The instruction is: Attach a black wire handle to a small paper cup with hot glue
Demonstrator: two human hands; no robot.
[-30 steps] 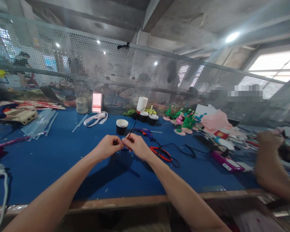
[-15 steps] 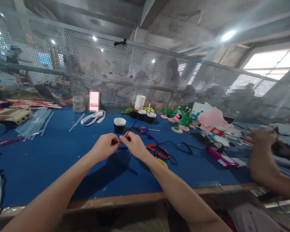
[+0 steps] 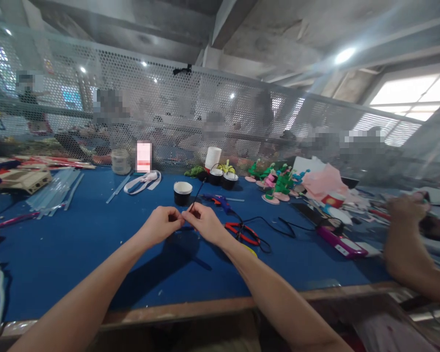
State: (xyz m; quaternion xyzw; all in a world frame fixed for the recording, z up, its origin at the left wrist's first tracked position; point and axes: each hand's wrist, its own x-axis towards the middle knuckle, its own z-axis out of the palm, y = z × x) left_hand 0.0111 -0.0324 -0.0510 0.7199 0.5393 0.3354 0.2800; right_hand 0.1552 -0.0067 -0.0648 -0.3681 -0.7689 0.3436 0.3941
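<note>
I can read no word, number or brand anywhere on my bench. Behind the black-and-white cup (image 3: 183,197) and to its left stands a pink panel (image 3: 144,154) with a red band low down, but it is too blurred for me to make out any lettering. Well to the right of the cup and nearer me, a purple box (image 3: 339,242) bears a pale label (image 3: 342,250) whose marks are too small for me to read.
</note>
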